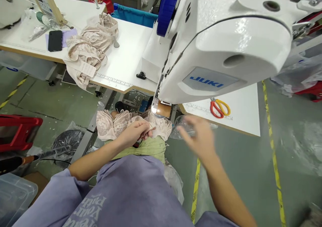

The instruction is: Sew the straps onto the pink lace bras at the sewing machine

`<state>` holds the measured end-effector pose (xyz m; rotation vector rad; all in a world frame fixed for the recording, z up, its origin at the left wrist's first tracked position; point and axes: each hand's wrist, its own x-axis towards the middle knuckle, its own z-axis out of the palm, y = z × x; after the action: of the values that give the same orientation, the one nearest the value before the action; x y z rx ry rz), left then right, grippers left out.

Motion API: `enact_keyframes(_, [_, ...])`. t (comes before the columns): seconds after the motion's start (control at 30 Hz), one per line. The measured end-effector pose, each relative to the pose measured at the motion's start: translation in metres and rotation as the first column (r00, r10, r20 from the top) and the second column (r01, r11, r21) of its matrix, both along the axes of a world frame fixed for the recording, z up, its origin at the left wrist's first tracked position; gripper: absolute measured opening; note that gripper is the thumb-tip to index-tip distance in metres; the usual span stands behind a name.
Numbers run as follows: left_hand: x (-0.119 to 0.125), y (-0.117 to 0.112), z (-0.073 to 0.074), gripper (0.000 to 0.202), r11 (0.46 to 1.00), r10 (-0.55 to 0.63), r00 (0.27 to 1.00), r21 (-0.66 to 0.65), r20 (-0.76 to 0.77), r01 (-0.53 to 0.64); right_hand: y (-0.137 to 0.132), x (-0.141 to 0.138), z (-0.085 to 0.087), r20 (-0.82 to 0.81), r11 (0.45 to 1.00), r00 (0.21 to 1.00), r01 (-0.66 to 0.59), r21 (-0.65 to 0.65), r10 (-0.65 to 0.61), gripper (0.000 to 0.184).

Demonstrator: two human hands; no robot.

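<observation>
My left hand (136,131) is closed in a pinch on a pale pink lace garment (113,124) that lies bunched on my lap, below the table edge. My right hand (198,136) hangs in the air to the right of the lap, smeared by motion, fingers apparently spread and nothing visible in it. A white JUKI sewing machine (226,42) looms above both hands.
A pile of the same lace garments (88,49) sits on the white table (125,59) at the left, beside a black phone (55,40). Red and yellow scissors (219,107) lie on the table's right part. A red stool (17,131) and plastic bags stand on the floor.
</observation>
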<state>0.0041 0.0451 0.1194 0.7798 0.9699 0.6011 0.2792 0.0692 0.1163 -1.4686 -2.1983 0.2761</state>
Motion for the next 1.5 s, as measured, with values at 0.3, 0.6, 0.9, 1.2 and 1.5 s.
enact_keyframes(0.3, [-0.007, -0.005, 0.001, 0.029, 0.839, 0.133, 0.867, 0.521, -0.48, 0.16, -0.018, -0.04, -0.017, -0.196, 0.938, 0.98, -0.049, -0.342, -0.02, 0.028])
enact_keyframes(0.6, [0.057, -0.058, -0.062, 0.092, 0.999, 0.026, 0.942, 0.03, 0.334, -0.038, -0.036, -0.074, -0.006, -0.647, 0.597, 0.35, -0.252, -0.762, -0.677, 0.037])
enact_keyframes(0.9, [0.013, -0.033, -0.012, 0.115, 0.558, 0.02, 0.987, 0.821, -0.16, 0.122, -0.014, -0.068, 0.04, -0.699, 0.838, 0.643, -0.159, -0.522, -0.313, 0.03])
enact_keyframes(1.2, [0.002, 0.012, 0.003, 0.076, 0.392, 0.268, 0.618, 0.669, -0.739, 0.631, 0.043, -0.085, -0.006, -0.738, 0.889, 0.546, 0.033, -0.456, -0.398, 0.023])
enact_keyframes(1.5, [0.003, 0.018, 0.011, 0.064, 0.504, 0.247, 0.449, 0.51, -0.859, 0.697, 0.079, -0.08, -0.004, -0.686, 0.948, 0.677, 0.057, -0.313, -0.267, 0.031])
